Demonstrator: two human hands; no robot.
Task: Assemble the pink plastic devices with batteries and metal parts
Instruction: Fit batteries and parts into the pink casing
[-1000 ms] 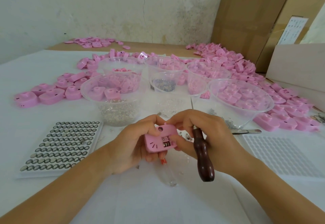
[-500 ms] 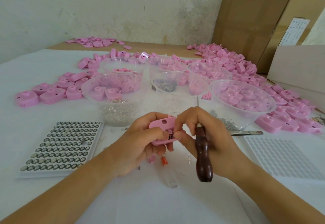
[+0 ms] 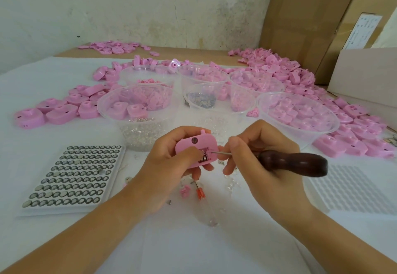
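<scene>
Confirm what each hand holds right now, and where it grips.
Left hand grips the pink device by its left side; right hand holds the awl by its wooden handle.

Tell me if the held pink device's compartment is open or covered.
Open: the pink device in the left hand shows metal parts in an uncovered recess, and the awl in the right hand reaches into it.

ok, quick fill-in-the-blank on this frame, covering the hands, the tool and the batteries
1. The left hand holds a plastic device whose colour is ____.
2. The right hand grips a dark-handled tool whose metal tip points into the ____.
3. The battery tray lies on the person's ____ side.

Missing words: pink; device; left.
</scene>
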